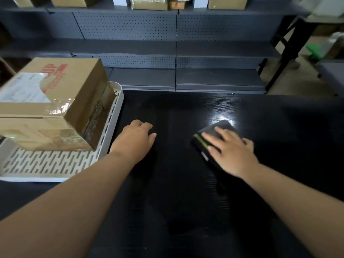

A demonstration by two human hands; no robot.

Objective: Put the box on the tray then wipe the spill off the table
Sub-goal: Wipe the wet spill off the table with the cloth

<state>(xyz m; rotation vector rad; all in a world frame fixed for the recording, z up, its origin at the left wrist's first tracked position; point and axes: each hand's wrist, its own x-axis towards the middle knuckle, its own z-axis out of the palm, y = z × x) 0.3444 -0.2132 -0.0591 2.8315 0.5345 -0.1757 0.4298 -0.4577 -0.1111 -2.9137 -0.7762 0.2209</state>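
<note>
Box [55,101] sits on tray [50,164], 10 o'clock of left hand [137,138]; that hand rests loosely curled, empty. Right hand [232,151] presses cloth [223,125] flat-fingered on table [176,183]. Spill not discernible; glare at cloth's 12 o'clock.
</note>
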